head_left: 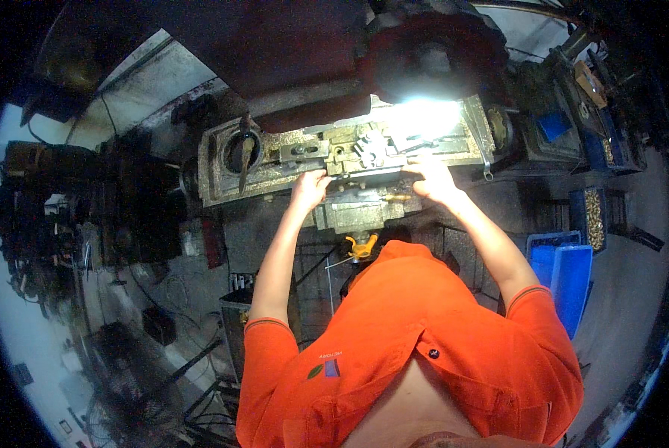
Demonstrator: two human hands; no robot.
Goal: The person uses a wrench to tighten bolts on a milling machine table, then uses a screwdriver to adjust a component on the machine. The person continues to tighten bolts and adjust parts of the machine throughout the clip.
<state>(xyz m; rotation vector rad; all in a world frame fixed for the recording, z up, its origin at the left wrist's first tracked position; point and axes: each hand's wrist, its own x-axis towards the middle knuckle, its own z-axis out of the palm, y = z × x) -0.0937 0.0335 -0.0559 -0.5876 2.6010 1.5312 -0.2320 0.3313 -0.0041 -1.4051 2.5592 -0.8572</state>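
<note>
Brass-coloured swarf dusts the machine table (274, 175) we are leaning over, a long grey slab that spans the view from a round dark socket at its left end to a glare of lamp light near its right. At its middle sits a clamping fixture (368, 149) of pale metal blocks and bolts, and under the table's front edge hangs the saddle (353, 209), also speckled with yellow chips.

Our left hand (312, 187) rests on the table's front edge just left of the fixture, fingers curled down over the rim; we cannot tell whether it has hold of anything beyond that edge. Our right hand (430, 179) lies at the front edge just right of the fixture, partly washed out by the lamp, fingers bent and close together; what, if anything, it grips is lost in the glare.

Below the saddle a yellow wing-shaped handle (362, 246) sticks out toward our orange shirt (424, 328), which bears a small coloured badge on the chest.

To our right, a bright blue plastic bin (562, 272) stands on the floor, rectangular and open-topped. Behind it a darker crate (594, 216) is filled with small brass pieces. Further back, a blue tray (554, 125) sits on a dark stand beside the table's right end.
</note>
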